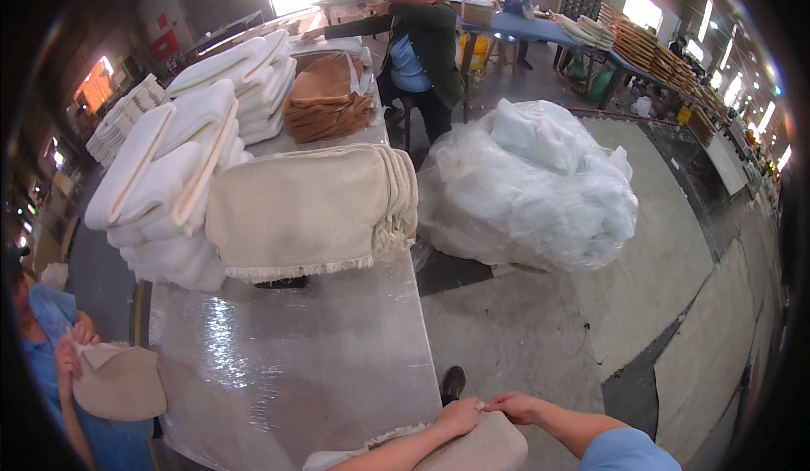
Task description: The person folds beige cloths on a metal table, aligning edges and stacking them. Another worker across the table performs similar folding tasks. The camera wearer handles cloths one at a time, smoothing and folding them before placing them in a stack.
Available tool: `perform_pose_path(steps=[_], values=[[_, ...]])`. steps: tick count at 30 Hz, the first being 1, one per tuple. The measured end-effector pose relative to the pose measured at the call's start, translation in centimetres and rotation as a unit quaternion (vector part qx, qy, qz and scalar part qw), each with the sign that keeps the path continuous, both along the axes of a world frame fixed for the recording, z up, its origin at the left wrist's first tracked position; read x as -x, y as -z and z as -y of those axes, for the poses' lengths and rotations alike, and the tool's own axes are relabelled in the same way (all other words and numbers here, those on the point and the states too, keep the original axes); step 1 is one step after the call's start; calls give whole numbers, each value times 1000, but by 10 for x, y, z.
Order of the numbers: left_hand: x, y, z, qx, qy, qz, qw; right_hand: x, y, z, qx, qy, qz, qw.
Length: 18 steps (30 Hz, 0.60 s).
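A beige fabric cover point(485, 447), rounded at its corner and fringed along one edge, lies across the near edge of the table at the bottom. My left hand point(460, 418) is closed on its upper edge. Just right of it, my right hand point(512, 406) pinches the same edge, close to a small whitish bit between the two hands. White material point(319, 460) shows beside my left forearm. Farther up the table lies a stack of beige fringed covers point(308, 209), folded over one another. Left of that stack, thick white padding pieces point(169, 163) are piled high.
The table point(295, 344) has a shiny film-like surface. A big clear plastic bag of white filling point(540, 188) stands on the floor to the right. Brown covers point(329, 100) lie beyond. One co-worker point(59, 361) holds a beige cover at left; another person point(422, 49) sits at the far end.
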<state>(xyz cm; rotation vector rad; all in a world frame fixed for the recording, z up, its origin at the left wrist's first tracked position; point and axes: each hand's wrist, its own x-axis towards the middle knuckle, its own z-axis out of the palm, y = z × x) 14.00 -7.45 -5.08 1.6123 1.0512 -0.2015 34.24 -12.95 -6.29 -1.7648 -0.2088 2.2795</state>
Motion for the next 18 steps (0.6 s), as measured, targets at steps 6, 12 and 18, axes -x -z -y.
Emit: perform_pose_path(steps=[6,12,18], values=[[17,-1,-16,201,16,103,974,-12,-20,-12,-71,-108,11,992],[2,-10,9,-15,-16,11,1000,11,-23,5,-251,-223,252,908],[-7,-2,10,-16,-5,-31,999,17,-1,11,-98,-32,156,982]])
